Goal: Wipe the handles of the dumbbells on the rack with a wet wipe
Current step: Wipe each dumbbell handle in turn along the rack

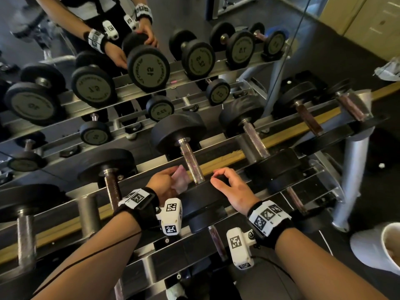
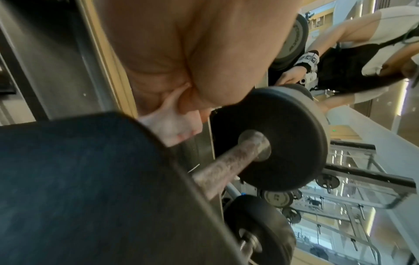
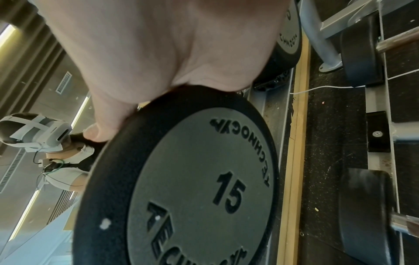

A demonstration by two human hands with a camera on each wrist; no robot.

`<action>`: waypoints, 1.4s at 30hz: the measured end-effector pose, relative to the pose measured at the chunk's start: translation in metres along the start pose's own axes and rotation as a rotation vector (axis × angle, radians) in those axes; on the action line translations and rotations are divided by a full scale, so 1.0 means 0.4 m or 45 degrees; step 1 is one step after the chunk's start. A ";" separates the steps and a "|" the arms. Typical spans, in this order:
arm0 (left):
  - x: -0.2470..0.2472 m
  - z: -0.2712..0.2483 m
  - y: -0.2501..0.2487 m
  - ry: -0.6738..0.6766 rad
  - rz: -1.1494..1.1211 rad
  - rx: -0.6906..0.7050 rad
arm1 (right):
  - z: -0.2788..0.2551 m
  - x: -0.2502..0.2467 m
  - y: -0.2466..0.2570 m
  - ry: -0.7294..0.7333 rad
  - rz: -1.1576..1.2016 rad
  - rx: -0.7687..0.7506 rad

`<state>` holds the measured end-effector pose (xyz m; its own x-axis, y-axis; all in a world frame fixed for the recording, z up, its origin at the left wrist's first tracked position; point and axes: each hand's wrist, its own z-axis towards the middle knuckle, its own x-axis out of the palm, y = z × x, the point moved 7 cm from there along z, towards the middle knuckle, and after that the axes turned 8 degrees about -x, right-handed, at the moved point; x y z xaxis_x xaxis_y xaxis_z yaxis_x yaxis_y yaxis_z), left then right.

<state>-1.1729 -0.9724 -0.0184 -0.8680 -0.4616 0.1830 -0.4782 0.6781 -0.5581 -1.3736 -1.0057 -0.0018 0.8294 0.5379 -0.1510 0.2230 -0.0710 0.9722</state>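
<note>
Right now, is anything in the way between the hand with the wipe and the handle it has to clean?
No, nothing visible. The left hand holds the wet wipe right beside the handle, on its left. The right hand holds the near weight head, clear of that path.

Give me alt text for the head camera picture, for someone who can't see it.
A person's left hand holds a wet wipe beside a dumbbell handle on the rack, while the right hand grips that dumbbell's near weight. A mirror behind reflects the rack.
</note>
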 end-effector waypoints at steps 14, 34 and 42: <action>0.053 -0.003 -0.002 0.118 0.087 0.045 | 0.003 -0.002 -0.004 -0.019 -0.014 -0.005; -0.002 -0.017 0.003 -0.007 -0.027 0.038 | 0.003 -0.001 -0.001 -0.035 -0.033 -0.033; 0.019 -0.007 -0.048 -0.030 -0.169 0.185 | 0.000 0.001 0.004 -0.027 -0.035 -0.045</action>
<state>-1.1706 -0.9874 -0.0039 -0.7945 -0.5559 0.2443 -0.5622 0.5214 -0.6420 -1.3729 -1.0056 -0.0003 0.8337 0.5216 -0.1814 0.2284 -0.0267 0.9732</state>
